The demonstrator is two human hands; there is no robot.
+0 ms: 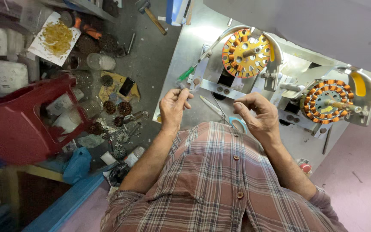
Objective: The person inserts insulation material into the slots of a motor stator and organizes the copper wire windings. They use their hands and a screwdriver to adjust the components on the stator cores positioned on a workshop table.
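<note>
My left hand [174, 105] is closed in a pinch over the near edge of a metal workbench [194, 47]; whether it holds a fine wire is too small to tell. My right hand [258, 114] is also pinched, fingers curled, just right of it. Beyond the hands a round yellow stator wound with copper coils [245, 52] sits on a winding fixture. A second stator with orange coils [326, 101] is mounted on another fixture to the right. A green-handled tool [186, 73] and metal tweezers [213, 106] lie on the bench near my left hand.
A red plastic stool [18, 120] stands at the left. The floor beside it holds several stators, jars, a white sheet with yellow scraps [56, 38] and a hammer [153, 17]. A roll of light blue tape [238, 123] lies by my right hand.
</note>
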